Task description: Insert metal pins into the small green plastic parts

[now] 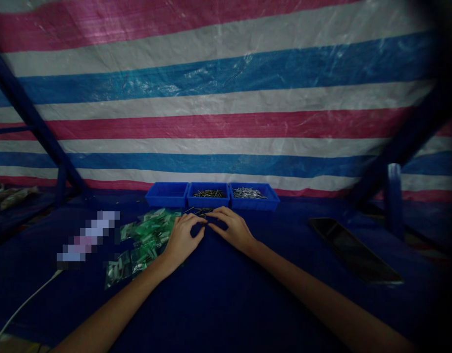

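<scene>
Here the left hand (185,233) and the right hand (231,226) are working close together beside thin dark pieces (201,211), near the tabletop's (218,304) far edge — whether either grip is holding one, I cannot tell. Packets (152,236), seemingly filled, are lying toward the left edge, so part looks done; many loose pieces are remaining in the middle bin (208,202) and right bin (255,204).

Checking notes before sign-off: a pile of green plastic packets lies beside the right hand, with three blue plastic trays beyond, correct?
Wrong side: the head view shows the pile of green plastic packets beside the left hand, with three blue plastic trays beyond.
</scene>
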`<state>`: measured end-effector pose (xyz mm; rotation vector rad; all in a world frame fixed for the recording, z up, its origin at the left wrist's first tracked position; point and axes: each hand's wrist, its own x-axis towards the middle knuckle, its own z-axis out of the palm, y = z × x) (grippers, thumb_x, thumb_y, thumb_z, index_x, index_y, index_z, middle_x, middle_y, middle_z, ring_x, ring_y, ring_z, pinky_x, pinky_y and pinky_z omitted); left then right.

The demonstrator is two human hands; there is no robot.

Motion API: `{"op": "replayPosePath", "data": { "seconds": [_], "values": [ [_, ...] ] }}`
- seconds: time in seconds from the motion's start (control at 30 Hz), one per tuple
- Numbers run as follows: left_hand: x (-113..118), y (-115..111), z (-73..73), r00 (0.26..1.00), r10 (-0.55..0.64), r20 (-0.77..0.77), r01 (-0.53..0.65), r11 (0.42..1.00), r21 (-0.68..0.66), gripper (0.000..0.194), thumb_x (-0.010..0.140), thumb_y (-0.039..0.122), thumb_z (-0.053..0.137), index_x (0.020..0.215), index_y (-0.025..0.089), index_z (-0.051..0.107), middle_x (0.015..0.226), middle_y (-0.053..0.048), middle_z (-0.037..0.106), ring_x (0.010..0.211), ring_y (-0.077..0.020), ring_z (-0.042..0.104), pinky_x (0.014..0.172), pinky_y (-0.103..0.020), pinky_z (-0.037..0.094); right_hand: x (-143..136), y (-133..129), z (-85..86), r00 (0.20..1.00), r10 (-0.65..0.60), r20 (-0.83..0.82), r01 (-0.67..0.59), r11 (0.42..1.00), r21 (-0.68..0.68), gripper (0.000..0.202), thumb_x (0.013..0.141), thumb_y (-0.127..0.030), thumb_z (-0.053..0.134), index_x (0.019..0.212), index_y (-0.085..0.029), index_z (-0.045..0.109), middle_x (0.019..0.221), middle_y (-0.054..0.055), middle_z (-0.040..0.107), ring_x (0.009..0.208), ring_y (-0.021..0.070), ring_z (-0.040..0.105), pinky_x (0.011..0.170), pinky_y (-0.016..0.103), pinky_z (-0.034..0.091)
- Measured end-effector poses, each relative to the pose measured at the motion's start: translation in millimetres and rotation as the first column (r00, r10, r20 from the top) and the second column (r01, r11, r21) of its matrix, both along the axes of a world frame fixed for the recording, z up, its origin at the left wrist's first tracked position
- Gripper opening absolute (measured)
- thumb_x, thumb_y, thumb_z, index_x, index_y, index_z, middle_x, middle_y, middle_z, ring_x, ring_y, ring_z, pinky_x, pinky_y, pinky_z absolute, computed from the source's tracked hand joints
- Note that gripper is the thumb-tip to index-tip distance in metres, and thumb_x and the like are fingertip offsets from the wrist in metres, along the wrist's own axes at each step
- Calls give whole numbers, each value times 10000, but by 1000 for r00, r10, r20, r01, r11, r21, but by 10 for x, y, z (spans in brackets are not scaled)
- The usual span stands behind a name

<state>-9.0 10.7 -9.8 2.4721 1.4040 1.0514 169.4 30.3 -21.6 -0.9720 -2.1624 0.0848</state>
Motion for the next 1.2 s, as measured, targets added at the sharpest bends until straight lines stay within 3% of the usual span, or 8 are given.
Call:
{"op": "replayPosePath", "data": {
  "seconds": [0.13, 0.3, 0.5, 0.83, 1.0, 1.2],
  "values": [
    [40, -29, 13, 993, -47, 106, 50, 998, -26, 156, 753, 171, 531, 874, 207, 623, 790, -8, 626, 783, -167, 558, 744, -323, 390, 12, 17, -27, 1000, 26, 14, -26, 999, 38, 167, 811, -236, 526, 948, -221, 621, 992, 63, 583, 915, 178, 552, 785, 338, 467],
    [35, -18, 12, 978, -8, 210, 17, 999, -41, 176, 753, 164, 528, 888, 204, 634, 792, -15, 642, 749, -160, 573, 728, -312, 424, 3, -14, -1, 999, 33, 1, -33, 997, 66, 120, 802, -245, 536, 877, -217, 625, 947, 61, 587, 873, 175, 561, 756, 333, 475],
    [11, 8, -17, 979, 6, 205, -3, 1000, -18, 107, 759, 260, 577, 786, 204, 664, 781, -20, 652, 768, -170, 585, 757, -325, 422, -19, -79, 51, 999, 41, -24, -40, 996, 76, 129, 814, -233, 501, 903, -202, 590, 938, 63, 583, 873, 170, 562, 763, 315, 470],
    [36, -33, 9, 968, 1, 251, 0, 1000, -5, 116, 769, 268, 571, 813, 205, 658, 807, -25, 615, 769, -161, 570, 733, -310, 429, -27, -87, 41, 999, 43, -4, -42, 996, 75, 89, 783, -229, 536, 850, -204, 588, 903, 48, 590, 854, 164, 571, 740, 293, 467],
    [19, -13, 5, 954, 32, 298, -39, 999, 18, 109, 772, 262, 567, 806, 196, 647, 797, -21, 595, 743, -148, 559, 712, -293, 435, -28, -118, 94, 998, 31, -54, -30, 999, 20, 102, 823, -245, 486, 866, -202, 568, 910, 52, 579, 780, 147, 566, 713, 279, 466],
    [19, 4, -10, 956, -8, 295, 9, 1000, 0, 138, 767, 301, 575, 757, 183, 646, 775, -23, 584, 737, -147, 561, 696, -283, 439, -12, -113, 92, 987, 47, -153, -51, 999, -18, 141, 859, -265, 444, 933, -205, 548, 934, 55, 561, 764, 135, 553, 669, 259, 465]
  ]
}}
